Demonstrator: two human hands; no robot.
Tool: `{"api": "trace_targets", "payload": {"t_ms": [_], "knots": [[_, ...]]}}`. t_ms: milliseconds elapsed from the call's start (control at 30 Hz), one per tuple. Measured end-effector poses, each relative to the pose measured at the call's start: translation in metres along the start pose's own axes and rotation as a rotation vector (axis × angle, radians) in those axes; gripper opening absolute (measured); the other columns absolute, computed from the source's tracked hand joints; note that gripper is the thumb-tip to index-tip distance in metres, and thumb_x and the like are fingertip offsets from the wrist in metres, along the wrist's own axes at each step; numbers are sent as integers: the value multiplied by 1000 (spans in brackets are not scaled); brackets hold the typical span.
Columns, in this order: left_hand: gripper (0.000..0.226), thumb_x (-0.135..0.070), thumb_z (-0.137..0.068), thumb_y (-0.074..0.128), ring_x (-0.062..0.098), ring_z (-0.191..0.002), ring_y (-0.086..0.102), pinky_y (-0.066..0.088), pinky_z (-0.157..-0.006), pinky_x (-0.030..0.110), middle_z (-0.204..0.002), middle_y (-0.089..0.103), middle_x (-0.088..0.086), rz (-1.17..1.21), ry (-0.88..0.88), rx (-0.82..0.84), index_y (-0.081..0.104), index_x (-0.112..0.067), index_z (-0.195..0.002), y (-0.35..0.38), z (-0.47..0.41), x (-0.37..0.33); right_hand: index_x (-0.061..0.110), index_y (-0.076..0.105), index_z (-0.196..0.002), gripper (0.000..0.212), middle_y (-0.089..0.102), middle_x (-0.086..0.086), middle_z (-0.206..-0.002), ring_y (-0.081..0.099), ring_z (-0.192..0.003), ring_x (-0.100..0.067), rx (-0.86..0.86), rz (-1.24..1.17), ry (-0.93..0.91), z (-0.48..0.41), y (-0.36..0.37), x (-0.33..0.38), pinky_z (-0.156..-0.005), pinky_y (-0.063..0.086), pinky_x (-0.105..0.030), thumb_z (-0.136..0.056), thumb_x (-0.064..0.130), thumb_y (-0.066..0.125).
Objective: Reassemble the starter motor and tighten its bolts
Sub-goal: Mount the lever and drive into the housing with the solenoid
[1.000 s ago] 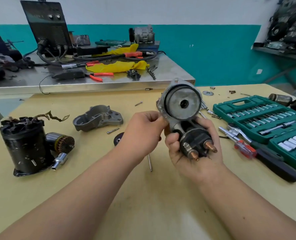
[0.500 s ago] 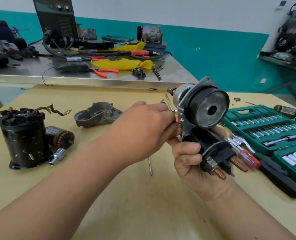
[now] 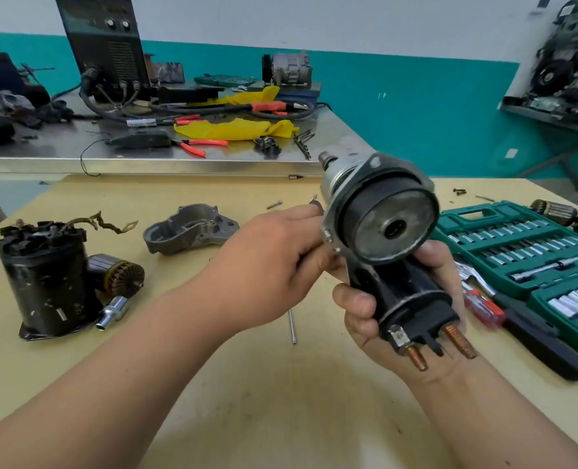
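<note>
My right hand (image 3: pixel 358 311) grips the black solenoid body of the starter assembly (image 3: pixel 387 225), held above the table with its round grey face toward me and two copper studs pointing down. My left hand (image 3: pixel 274 262) pinches the left edge of its mounting flange, fingertips hidden behind the part. On the table to the left stand the black field housing (image 3: pixel 44 279), the copper-wound armature (image 3: pixel 118 277) lying beside it, and a grey cast end cover (image 3: pixel 189 228). A long through bolt (image 3: pixel 292 324) lies under my hands.
An open green socket set (image 3: pixel 531 255) sits at the right, with a red-handled screwdriver (image 3: pixel 483 309) and a black-handled tool (image 3: pixel 548 346) in front of it. Small screws (image 3: pixel 274 204) lie loose on the yellow table (image 3: pixel 247 401). A steel bench (image 3: pixel 331 130) with pliers and cables stands behind.
The starter assembly has turned so its round face points more to the right and sits higher. My left hand has shifted from the rear of the part to its flange edge.
</note>
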State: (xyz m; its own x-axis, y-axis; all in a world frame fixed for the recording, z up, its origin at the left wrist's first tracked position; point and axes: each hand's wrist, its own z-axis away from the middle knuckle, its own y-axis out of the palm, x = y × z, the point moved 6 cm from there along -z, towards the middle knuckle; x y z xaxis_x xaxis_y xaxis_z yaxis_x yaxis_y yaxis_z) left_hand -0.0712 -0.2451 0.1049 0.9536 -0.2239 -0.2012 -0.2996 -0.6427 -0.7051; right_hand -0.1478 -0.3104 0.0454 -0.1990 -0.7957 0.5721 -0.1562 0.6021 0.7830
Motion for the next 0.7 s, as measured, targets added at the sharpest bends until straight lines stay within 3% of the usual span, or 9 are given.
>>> {"api": "trace_targets", "payload": {"t_ms": [67, 200, 300, 333, 400, 467, 533, 600, 700], "knots": [[24, -15, -88, 47, 2, -66, 34, 30, -61, 2, -73, 38, -15, -34, 56, -5, 58, -6, -70, 2, 3, 6, -1, 63, -110, 58, 65, -18, -88, 66, -61, -29, -130, 95, -22, -4, -5, 2, -50, 58, -35, -63, 28, 83], [25, -15, -79, 42, 16, -64, 41, 21, -46, 16, -54, 52, 4, -142, -1, 0, 55, -4, -61, 17, 19, 27, 9, 46, -125, 99, 63, -20, -76, 61, -47, -33, -299, 238, -132, -4, -14, 0, -41, 52, -34, -38, 28, 90], [21, -19, -88, 48, 2, -67, 52, 37, -53, 13, -61, 57, -12, 45, -119, -22, 59, -19, -70, 32, 33, 38, 3, 54, -113, 82, 61, -21, -74, 62, -50, -32, -257, 223, -98, -6, -9, -8, -42, 53, -33, -43, 30, 89], [25, -19, -90, 52, -8, -66, 53, 37, -57, 7, -62, 52, -21, 90, -177, -37, 53, -32, -69, 31, 35, 43, 1, 58, -108, 74, 62, -20, -73, 63, -52, -31, -212, 191, -97, -5, -6, -8, -43, 53, -33, -47, 31, 87], [36, -19, -94, 55, -13, -65, 53, 35, -57, 8, -60, 50, -23, 84, -352, -50, 47, -43, -68, 22, 36, 61, 3, 62, -107, 65, 64, -21, -76, 65, -55, -32, -176, 163, -142, -2, -2, 0, -46, 54, -34, -52, 29, 85], [30, -28, -92, 51, -3, -56, 52, 36, -51, 12, -53, 52, -15, 72, -554, -90, 53, -35, -63, 3, 34, 77, 16, 61, -104, 62, 66, -17, -86, 65, -59, -31, -315, 415, -234, 6, -7, 18, -48, 54, -36, -47, 27, 82], [38, -39, -91, 44, 5, -46, 42, 31, -44, 14, -48, 44, -8, 77, -598, -150, 49, -19, -59, -21, 25, 73, 34, 63, -91, 43, 65, 2, -85, 63, -66, -18, -566, 937, -319, 16, -14, 38, -52, 55, -37, -49, 32, 73], [37, -40, -87, 43, 6, -45, 36, 29, -43, 15, -48, 38, -8, 67, -498, -157, 45, -12, -62, -39, 10, 45, 40, 60, -91, 37, 62, 12, -78, 59, -65, -5, -661, 1240, -335, 18, -15, 40, -56, 54, -25, -56, 34, 70], [37, -42, -86, 36, 9, -59, 45, 32, -54, 15, -55, 45, -7, -192, -260, 108, 52, -19, -63, -30, -1, -1, 42, 53, -95, 40, 62, 13, -87, 60, -71, -4, -677, 1426, -319, 12, -18, 28, -58, 45, -11, -60, 31, 67]]}}
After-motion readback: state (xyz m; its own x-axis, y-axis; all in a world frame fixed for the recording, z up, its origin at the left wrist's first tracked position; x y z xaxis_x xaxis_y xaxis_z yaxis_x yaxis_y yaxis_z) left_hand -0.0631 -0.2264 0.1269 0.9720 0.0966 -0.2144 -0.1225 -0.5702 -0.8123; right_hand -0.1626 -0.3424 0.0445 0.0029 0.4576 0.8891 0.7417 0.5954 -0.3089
